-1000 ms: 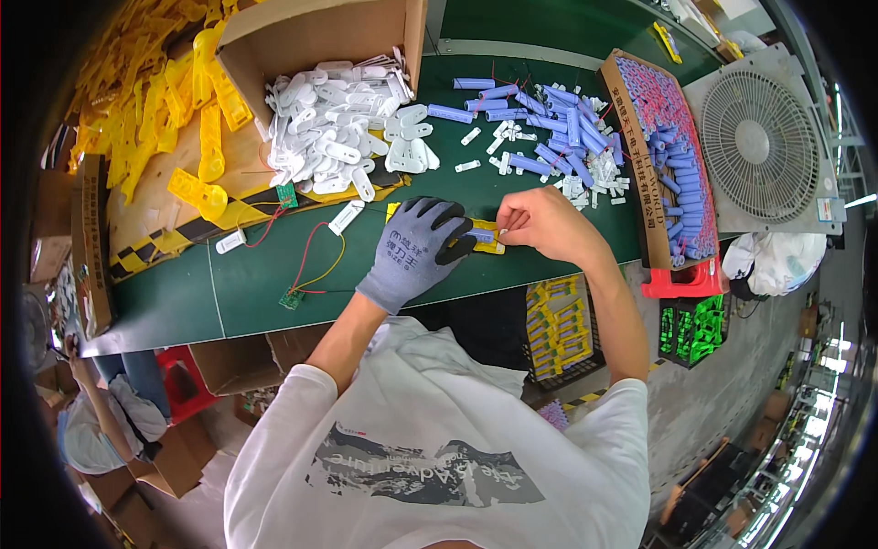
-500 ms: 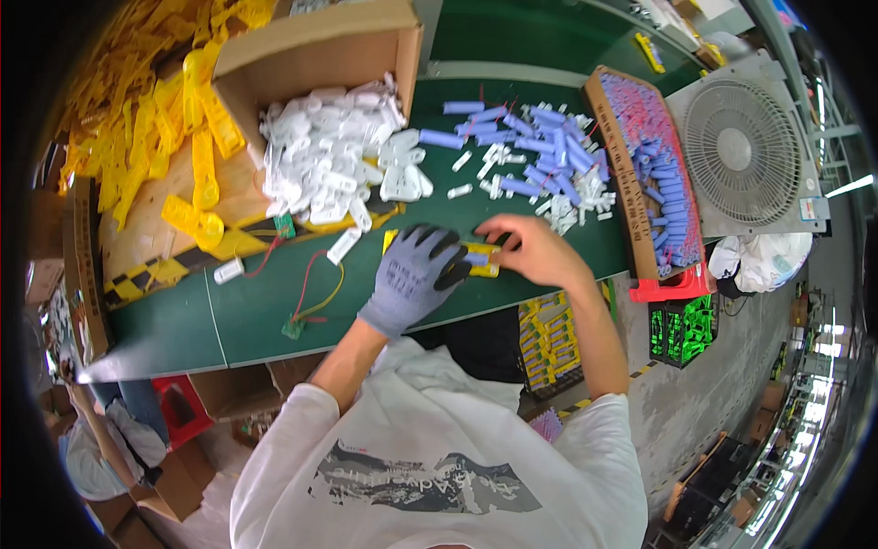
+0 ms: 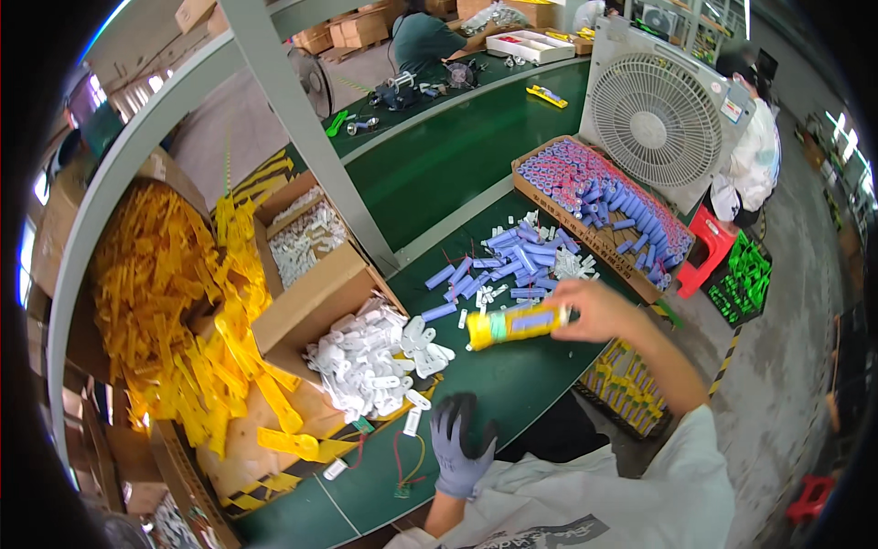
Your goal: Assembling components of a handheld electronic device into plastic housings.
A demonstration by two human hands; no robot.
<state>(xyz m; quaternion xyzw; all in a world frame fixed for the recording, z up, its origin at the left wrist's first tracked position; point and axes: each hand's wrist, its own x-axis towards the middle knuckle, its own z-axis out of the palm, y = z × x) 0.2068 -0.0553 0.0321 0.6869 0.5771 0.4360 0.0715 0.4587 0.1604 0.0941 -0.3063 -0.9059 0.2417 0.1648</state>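
Observation:
My bare right hand (image 3: 594,311) is closed on one end of a yellow plastic housing (image 3: 549,322), raised over the green bench. A blue-purple battery cell and a pale green part lie in the housing, which is slightly blurred. My left hand (image 3: 460,446), in a grey glove with dark fingers, rests at the near edge of the bench, its thumb apart from the fingers and nothing in it. Beside it are a small white part (image 3: 412,421) and a little green circuit board (image 3: 402,489) with red and yellow wires. Beyond the right hand lies a heap of battery cells (image 3: 521,261).
A cardboard box (image 3: 306,311) spills white plastic parts (image 3: 361,357). Yellow housings (image 3: 165,293) pile up at the left. A carton of cells (image 3: 631,261) stands before a fan (image 3: 654,119). Below the bench is a crate of yellow pieces (image 3: 624,389). People sit farther off.
The view has swung. My right hand has lifted the yellow housing off the bench, away from my left hand, which has let go and is now apart from it.

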